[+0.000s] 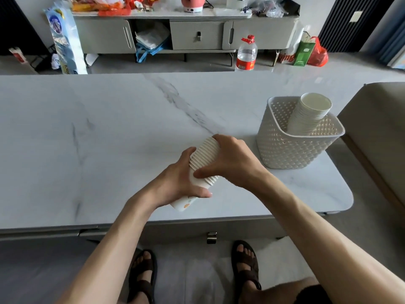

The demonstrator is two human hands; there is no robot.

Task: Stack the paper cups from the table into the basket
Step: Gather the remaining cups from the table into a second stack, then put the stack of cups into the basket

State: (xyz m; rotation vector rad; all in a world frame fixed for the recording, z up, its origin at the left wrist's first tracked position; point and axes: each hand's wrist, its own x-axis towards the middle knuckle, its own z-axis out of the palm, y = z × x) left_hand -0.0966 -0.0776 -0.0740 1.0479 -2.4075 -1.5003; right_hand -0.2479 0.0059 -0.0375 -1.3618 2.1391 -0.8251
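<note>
My left grip (182,183) wraps cup stack (205,159) base, right grip (230,163) wraps ridged rims. White basket (285,150) right of grips on marbled worktop (109,128); cabinet (197,34), water bottle (246,53) beyond.

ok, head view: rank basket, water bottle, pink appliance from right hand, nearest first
From the right hand:
1. basket, on the table, just to its right.
2. water bottle, on the floor beyond the table.
3. pink appliance, atop the far cabinet.
</note>
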